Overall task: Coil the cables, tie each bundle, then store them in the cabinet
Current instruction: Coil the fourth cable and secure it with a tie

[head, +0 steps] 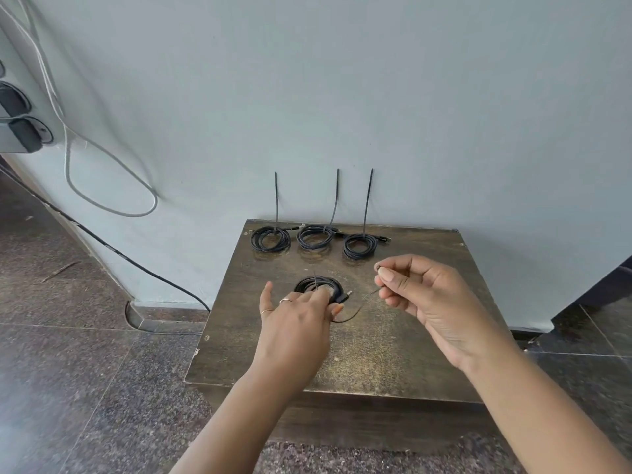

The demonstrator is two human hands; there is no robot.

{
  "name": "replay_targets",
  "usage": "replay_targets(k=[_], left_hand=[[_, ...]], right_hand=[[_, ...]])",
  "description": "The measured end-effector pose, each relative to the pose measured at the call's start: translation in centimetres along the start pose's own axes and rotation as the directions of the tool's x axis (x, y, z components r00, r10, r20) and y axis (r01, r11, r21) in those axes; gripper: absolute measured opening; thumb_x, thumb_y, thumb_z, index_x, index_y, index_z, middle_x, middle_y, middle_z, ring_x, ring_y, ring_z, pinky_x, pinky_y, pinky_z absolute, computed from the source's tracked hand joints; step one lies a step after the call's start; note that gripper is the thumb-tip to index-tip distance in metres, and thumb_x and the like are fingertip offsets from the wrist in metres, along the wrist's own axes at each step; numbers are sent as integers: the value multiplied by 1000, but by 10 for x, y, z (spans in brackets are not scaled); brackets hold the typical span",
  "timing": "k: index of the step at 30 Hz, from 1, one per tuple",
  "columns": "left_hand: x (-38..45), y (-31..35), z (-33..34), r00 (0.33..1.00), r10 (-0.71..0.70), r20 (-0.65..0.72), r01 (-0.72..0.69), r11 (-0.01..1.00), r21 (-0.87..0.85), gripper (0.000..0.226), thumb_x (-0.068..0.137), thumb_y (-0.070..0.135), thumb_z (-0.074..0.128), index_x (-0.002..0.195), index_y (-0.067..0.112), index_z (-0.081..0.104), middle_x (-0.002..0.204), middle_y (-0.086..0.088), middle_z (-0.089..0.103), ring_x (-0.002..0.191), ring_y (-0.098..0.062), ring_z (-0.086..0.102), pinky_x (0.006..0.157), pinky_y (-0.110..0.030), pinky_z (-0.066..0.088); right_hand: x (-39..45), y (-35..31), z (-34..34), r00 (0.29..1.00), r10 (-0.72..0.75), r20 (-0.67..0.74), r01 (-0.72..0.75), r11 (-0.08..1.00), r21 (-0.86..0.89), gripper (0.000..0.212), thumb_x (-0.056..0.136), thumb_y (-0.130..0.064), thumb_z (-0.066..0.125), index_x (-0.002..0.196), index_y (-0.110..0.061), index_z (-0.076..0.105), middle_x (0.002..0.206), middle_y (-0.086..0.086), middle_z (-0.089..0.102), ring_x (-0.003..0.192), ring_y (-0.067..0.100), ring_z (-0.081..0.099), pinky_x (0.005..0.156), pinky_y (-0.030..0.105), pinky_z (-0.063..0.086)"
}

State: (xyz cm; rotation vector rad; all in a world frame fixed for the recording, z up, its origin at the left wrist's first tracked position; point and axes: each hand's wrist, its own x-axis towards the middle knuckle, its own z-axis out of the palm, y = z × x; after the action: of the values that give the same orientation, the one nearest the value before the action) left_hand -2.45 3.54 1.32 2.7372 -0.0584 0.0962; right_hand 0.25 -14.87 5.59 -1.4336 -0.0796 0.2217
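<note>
A black coiled cable (312, 283) lies in the middle of the brown cabinet top (393, 343). My left hand (301, 319) holds the coil's near right side, fingers curled over it beside the plug ends. My right hand (420, 295) is raised to the right of the coil and pinches one end of a thin black zip tie (354, 311). The tie curves down and left to the coil. At the back edge lie three tied coils, left (270, 239), middle (314, 237) and right (359, 246), each with a long tie tail standing up against the wall.
A pale wall (342, 97) rises directly behind the cabinet. A grey cable loop (113, 186) and a black cable (136, 265) hang and run along the wall at left, from a socket box (24, 128). Dark stone floor (85, 371) surrounds the cabinet.
</note>
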Motion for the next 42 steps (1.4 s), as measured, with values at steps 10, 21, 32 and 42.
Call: replay_targets(k=[10, 21, 32, 42], left_hand=[[-12, 16, 9, 982, 179, 61, -188, 961, 202, 16, 99, 32, 37, 93, 25, 49, 86, 10, 59, 98, -16, 57, 111, -53, -8], [-13, 16, 10, 970, 237, 53, -243, 946, 214, 13, 95, 29, 46, 96, 22, 58, 84, 9, 62, 95, -18, 60, 112, -57, 4], [-13, 14, 10, 968, 242, 72, -252, 940, 232, 15, 96, 29, 44, 104, 24, 55, 93, 9, 63, 104, -16, 57, 112, -55, -3], [-14, 15, 11, 968, 239, 81, -252, 938, 238, 15, 92, 23, 50, 107, 23, 55, 91, 9, 63, 102, -17, 58, 112, -54, -3]], right_hand=[[6, 15, 19, 996, -40, -81, 22, 976, -217, 8, 79, -9, 75, 87, -8, 75, 71, 3, 70, 65, 5, 60, 63, 18, 51], [5, 20, 25, 994, 60, -96, -68, 995, -74, 7, 85, -9, 69, 91, -7, 70, 78, 6, 69, 70, 11, 69, 64, 22, 55], [6, 21, 21, 997, 44, -68, -56, 980, -190, 4, 83, -11, 72, 87, -11, 73, 80, 8, 69, 71, 11, 69, 66, 23, 56], [6, 21, 21, 997, 24, -75, -40, 976, -216, 6, 84, -10, 71, 90, -9, 72, 81, 8, 68, 70, 8, 69, 64, 20, 55]])
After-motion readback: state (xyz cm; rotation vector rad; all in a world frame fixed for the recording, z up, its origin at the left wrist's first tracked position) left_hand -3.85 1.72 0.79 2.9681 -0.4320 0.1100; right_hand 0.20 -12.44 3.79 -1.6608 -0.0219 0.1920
